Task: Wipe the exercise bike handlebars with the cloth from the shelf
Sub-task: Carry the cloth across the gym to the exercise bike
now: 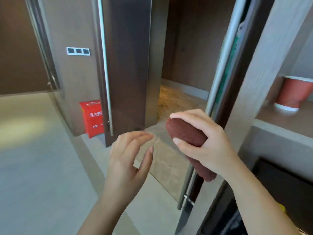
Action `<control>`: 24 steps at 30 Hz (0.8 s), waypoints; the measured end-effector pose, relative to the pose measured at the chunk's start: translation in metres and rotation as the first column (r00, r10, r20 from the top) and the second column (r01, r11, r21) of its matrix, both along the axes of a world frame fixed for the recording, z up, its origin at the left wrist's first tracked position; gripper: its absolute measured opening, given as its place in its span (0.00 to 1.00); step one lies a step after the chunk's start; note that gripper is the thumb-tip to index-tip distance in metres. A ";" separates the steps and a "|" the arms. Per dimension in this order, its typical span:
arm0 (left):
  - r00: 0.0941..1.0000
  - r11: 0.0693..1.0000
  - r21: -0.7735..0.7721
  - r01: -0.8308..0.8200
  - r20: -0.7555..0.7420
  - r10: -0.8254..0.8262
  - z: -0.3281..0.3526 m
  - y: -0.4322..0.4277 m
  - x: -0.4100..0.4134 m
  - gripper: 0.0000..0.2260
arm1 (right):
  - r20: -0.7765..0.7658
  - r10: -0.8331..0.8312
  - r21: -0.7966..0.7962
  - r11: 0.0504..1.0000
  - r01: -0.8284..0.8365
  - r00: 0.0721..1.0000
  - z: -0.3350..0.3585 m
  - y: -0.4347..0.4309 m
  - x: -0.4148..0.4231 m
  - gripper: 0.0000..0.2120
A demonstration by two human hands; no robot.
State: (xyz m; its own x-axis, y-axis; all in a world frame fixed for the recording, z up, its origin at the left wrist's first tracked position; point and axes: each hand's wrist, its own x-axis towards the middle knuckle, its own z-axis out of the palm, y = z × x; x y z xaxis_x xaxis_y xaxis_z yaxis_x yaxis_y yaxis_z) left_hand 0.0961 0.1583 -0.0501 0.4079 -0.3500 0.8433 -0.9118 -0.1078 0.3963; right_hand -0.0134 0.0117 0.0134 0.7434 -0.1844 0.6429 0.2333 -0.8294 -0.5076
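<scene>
We stand on a pale floor (33, 167) before a steel-edged door (125, 65). Our right hand (203, 146) grips the dark red cloth (184, 131), just right of the door's foot. Our left hand (128, 158) hovers beside the cloth, fingers spread and empty.

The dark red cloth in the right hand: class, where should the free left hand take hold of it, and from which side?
Probably the rounded upper end of the cloth, approached from the left: it protrudes bare beyond the right hand, facing the open left hand.
</scene>
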 end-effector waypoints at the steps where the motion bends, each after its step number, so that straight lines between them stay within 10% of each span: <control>1: 0.999 0.999 0.013 -0.050 0.002 0.050 -0.003 0.019 0.009 0.11 | 0.000 0.038 0.024 0.999 -0.038 0.999 -0.007 0.015 0.016 0.19; 10: 0.845 0.826 0.183 -0.532 0.056 0.532 -0.021 0.213 0.071 0.12 | 0.010 0.353 0.160 0.923 -0.350 0.936 -0.051 0.189 0.146 0.20; 24: 0.231 0.186 0.378 -0.907 0.075 0.970 -0.066 0.482 0.079 0.16 | -0.064 0.726 0.125 0.686 -0.717 0.684 -0.102 0.477 0.265 0.20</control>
